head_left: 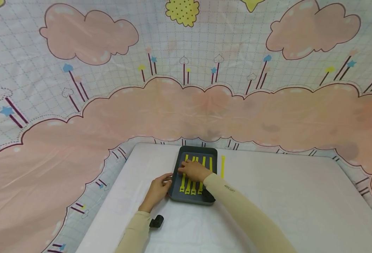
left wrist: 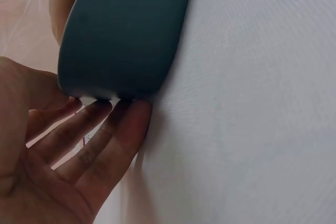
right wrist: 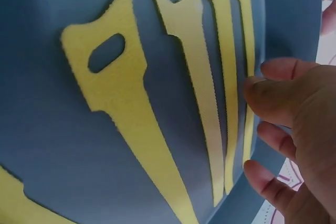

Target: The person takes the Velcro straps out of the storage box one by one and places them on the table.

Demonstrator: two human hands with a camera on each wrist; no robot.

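Observation:
Several yellow hook-and-loop cable ties lie lengthwise, side by side, in a dark grey-blue tray. My left hand is at the tray's left side. Its fingertips touch the outer wall, with the fingers fairly straight and the thumb by the rim. My right hand reaches across the tray from the right. In the right wrist view, its fingertips rest at the outermost tie, beside the tray's side wall, with the fingers slightly bent and spread. The slotted heads of the ties face the near end.
Another yellow tie lies on the white table, just right of the tray. A black wrist camera sits at the left wrist. Behind the table hangs a patterned cloth with pink clouds.

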